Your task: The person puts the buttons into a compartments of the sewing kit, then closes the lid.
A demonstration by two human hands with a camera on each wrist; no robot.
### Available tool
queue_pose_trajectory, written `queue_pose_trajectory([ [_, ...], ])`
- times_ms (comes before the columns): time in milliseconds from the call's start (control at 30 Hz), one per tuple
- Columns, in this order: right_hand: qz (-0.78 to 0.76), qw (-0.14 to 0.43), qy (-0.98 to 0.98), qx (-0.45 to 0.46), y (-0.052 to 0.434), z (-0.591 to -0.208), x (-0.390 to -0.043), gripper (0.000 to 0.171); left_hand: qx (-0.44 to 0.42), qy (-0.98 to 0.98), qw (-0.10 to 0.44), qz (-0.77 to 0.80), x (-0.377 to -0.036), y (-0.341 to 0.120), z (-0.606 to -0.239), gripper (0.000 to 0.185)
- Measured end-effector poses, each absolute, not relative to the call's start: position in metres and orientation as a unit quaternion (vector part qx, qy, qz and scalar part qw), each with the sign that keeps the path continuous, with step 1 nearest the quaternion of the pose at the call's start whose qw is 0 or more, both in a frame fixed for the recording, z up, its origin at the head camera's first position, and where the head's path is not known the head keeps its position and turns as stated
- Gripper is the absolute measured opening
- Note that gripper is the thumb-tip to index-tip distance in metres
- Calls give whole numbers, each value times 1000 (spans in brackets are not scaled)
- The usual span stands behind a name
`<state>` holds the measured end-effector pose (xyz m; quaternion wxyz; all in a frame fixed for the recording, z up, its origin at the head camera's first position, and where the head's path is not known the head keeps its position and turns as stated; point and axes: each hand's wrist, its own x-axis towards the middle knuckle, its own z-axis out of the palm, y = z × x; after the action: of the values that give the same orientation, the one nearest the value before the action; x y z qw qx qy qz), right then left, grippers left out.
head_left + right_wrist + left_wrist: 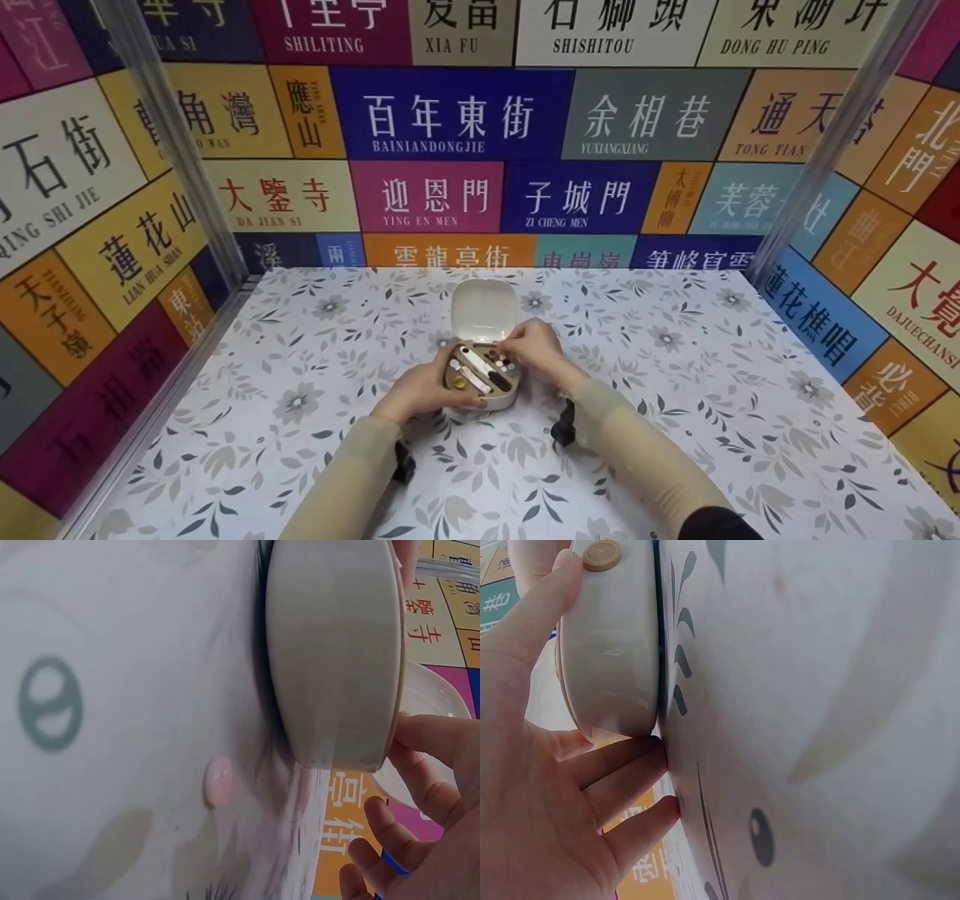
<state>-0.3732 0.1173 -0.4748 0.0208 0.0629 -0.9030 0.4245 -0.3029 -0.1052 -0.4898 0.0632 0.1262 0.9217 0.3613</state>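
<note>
A cream rounded box (501, 400) stands on the table, its lid (484, 307) raised at the back. Inside lie a slim white tool with a black end (478, 363), a narrow pink-and-white piece (471, 377), a small gold round piece (459, 382) and several small coloured pieces. My left hand (420, 388) grips the box's left side, thumb at the front by a round tan catch (601, 555), other fingers toward the back. My right hand (538, 346) has thumb and index finger at the back right rim, the rest loosely bent; whether they pinch something I cannot tell.
The table (300, 465) wears a white cover printed with grey leaves and flowers. Colourful panels with lettering (450, 112) wall in the back and both sides, with clear corner posts (180, 150). A small pink oval (218, 781) shows on the cover near the box.
</note>
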Motion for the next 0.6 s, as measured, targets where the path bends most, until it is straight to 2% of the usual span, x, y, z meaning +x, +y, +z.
queue_pose_trajectory([
  [167,416,40,-906,70,126,-471,-371,12,120,922,66,363,-303,-105,-490,124],
  [600,424,39,-901,80,153,-467,-361,10,135,924,63,351,-304,-106,-490,119],
])
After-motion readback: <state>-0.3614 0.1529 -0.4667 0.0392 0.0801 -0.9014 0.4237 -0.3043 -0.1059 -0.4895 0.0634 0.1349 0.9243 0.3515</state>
